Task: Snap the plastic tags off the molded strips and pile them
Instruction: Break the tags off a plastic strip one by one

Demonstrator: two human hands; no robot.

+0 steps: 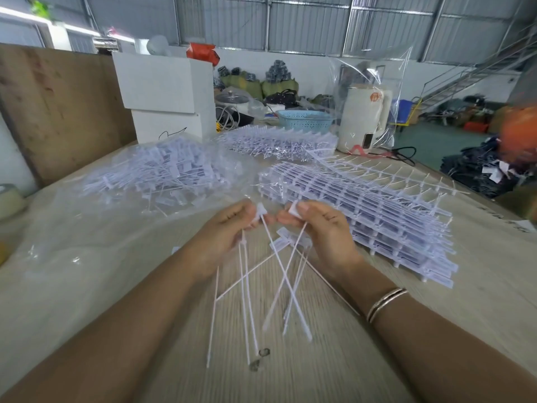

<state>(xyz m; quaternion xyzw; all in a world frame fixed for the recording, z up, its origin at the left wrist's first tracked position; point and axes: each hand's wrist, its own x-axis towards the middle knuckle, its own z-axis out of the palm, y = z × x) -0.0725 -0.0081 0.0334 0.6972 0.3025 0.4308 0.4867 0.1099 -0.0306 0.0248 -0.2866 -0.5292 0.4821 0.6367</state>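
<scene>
My left hand (229, 228) pinches the white head of a plastic tag (260, 212), and other tags hang from its fingers with long thin tails. My right hand (321, 228) pinches another tag head (295, 207), with several more tags hanging below it. The tails (286, 282) cross between my wrists above the table. A stack of molded strips (372, 210) lies just right of my right hand. A pile of loose tags (162, 175) lies on clear plastic sheeting (66, 242) at the far left.
Another heap of strips (276, 142) lies farther back, with bare runner frames (386, 173) behind the stack. White boxes (165, 91), a blue basket (305, 119) and a white kettle (364, 117) in a plastic bag stand at the table's back. A tape roll (10, 199) sits far left.
</scene>
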